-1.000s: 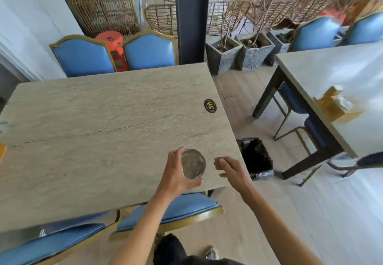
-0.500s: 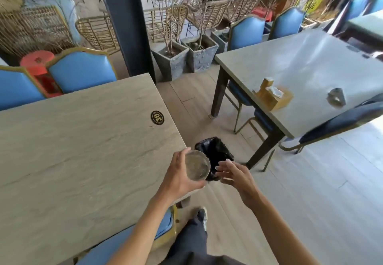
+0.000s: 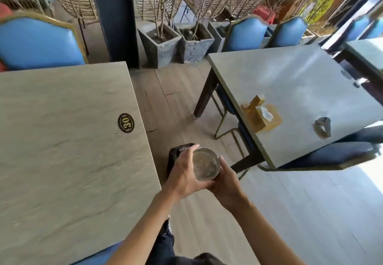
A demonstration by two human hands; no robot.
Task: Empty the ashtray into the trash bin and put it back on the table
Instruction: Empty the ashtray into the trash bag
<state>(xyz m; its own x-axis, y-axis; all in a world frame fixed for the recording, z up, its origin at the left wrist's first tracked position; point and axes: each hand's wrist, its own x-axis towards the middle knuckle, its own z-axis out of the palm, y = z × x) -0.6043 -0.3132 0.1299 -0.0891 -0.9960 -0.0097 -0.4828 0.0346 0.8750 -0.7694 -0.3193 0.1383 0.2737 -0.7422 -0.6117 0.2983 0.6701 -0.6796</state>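
Observation:
A round clear glass ashtray [image 3: 205, 164] is held in the air between the two tables, its opening facing up towards me. My left hand [image 3: 182, 173] grips its left rim. My right hand [image 3: 224, 179] cups its right and lower side. Directly beneath and behind the hands stands a small bin lined with a black bag [image 3: 176, 154], mostly hidden by my left hand. The stone-look table [image 3: 68, 150] with an oval "30" badge [image 3: 126, 123] lies to the left.
A second table [image 3: 294, 90] at right carries a yellow tissue box [image 3: 261, 115] and another ashtray [image 3: 323, 126]. Blue chairs [image 3: 37, 42] surround both tables. Grey planters [image 3: 159, 45] and a dark pillar [image 3: 114, 16] stand behind. Wooden floor runs between the tables.
The ashtray left the tabletop and travelled right, past the table edge, to above the bin. My right hand closed in and now holds it too. My view swung right.

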